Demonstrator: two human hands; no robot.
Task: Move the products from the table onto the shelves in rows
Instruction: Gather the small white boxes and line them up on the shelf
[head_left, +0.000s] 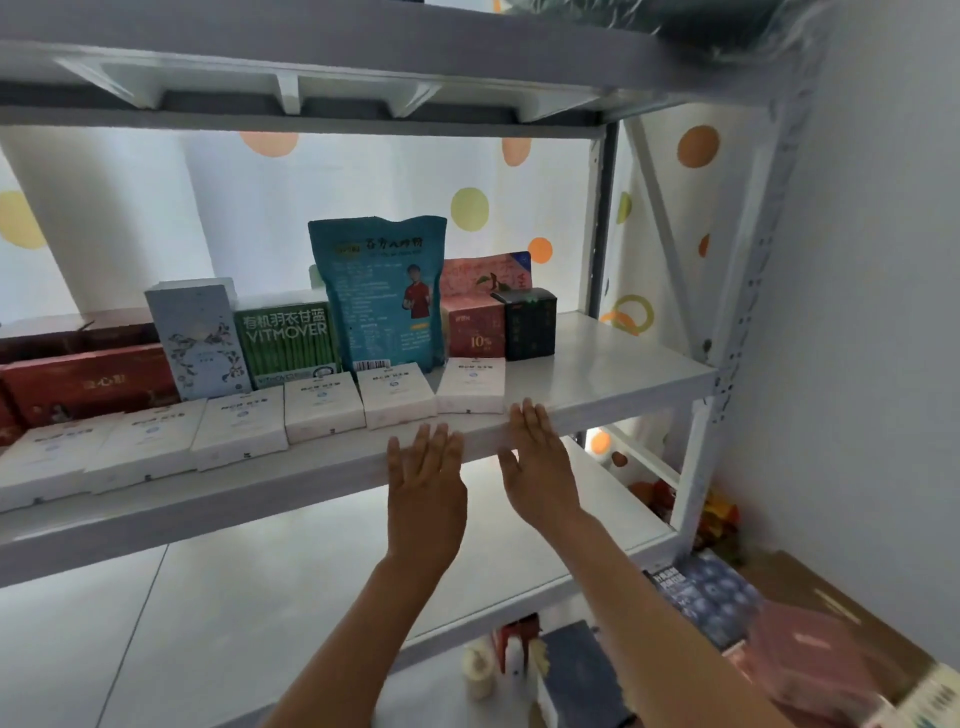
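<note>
Three shelf levels in my view; the middle shelf (613, 374) carries the stock. Back row, biggest down: teal pouch (382, 296) standing upright, red carton (88, 384) at far left, pale blue box (200, 343), green VITMOVER box (285, 338), red box (475, 327), small dark box (530, 325). Front row: six flat white boxes (322, 405) side by side along the edge, the rightmost one (471, 385) slightly askew.

Both hands hold nothing, fingers straight: left hand (426, 483) just below the shelf lip, right hand (537, 462) with fingertips at the edge, just beside the last white box.

More products (706, 592) wait at lower right (blurred, surface under them unclear).

Risks, as I judge them: nudging the front row knocks boxes into the pouch, which looks top-heavy and would tip; boxes near the lip could slide off.
</note>
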